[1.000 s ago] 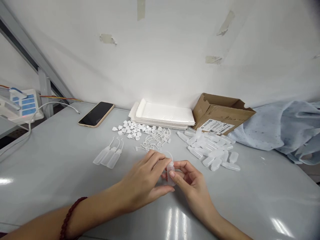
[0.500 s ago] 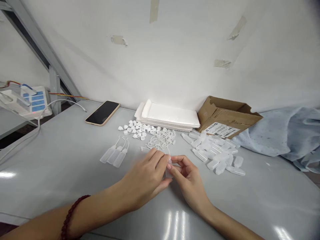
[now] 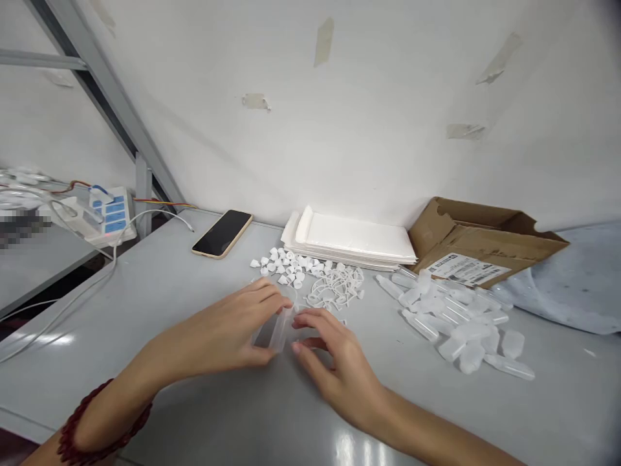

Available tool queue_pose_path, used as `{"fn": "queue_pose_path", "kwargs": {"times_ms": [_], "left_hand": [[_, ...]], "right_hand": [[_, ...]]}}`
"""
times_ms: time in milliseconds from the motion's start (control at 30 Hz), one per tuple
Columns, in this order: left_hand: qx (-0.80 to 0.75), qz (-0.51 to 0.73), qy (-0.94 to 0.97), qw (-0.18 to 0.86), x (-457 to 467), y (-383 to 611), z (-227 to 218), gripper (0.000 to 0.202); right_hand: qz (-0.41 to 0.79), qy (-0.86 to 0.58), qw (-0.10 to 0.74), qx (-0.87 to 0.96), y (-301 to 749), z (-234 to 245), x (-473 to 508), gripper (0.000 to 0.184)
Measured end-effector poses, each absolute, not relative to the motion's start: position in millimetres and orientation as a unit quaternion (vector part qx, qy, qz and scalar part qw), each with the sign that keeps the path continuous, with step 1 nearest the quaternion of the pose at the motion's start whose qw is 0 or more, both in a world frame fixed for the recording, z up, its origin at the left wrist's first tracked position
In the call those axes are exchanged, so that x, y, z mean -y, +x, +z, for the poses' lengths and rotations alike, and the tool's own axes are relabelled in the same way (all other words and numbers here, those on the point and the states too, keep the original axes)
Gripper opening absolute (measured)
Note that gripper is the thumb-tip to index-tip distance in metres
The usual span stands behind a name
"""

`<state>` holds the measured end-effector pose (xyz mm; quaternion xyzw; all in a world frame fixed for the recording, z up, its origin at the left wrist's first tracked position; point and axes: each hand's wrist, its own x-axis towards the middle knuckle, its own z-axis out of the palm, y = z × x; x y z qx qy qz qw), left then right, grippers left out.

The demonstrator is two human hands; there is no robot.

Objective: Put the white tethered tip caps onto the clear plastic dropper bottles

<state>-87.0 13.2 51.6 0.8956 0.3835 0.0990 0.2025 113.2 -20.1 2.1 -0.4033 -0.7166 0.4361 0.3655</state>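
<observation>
My left hand (image 3: 237, 323) has its thumb and fingers around a translucent small plastic squeeze bottle (image 3: 280, 331), held low over the grey table. A thin pale strand curves up near the bottle's top end. Just right of it, my right hand (image 3: 330, 362) holds nothing, its thumb and fingers apart and slightly curled. Beyond the hands lie a pile of small white cone-shaped caps (image 3: 291, 264) and a heap of thin white stems with rings (image 3: 336, 285). Loose translucent bottles (image 3: 466, 323) are piled to the right. The spot where three bottles lay is hidden by my left hand.
A phone (image 3: 223, 234) lies at the back left, near a white cable and a power strip (image 3: 114, 210). Stacked white padded envelopes (image 3: 359, 237) rest against the wall. A cardboard box (image 3: 490, 243) and light blue cloth (image 3: 577, 278) sit at the right.
My hands have come apart. The left has moved left with the bottle, and the right has let go of it. The view has shifted left.
</observation>
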Motion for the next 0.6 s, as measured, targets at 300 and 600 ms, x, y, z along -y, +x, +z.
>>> {"fn": "queue_pose_path", "kwargs": {"times_ms": [300,600], "left_hand": [[-0.407,0.069,0.893,0.181,-10,-92,44,0.018],[-0.424,0.027,0.890,0.164,-6,-90,44,0.020]], "right_hand": [[0.241,-0.361,0.295,0.851,107,-7,20,0.042],[0.189,-0.343,0.257,0.884,101,-13,21,0.043]]}}
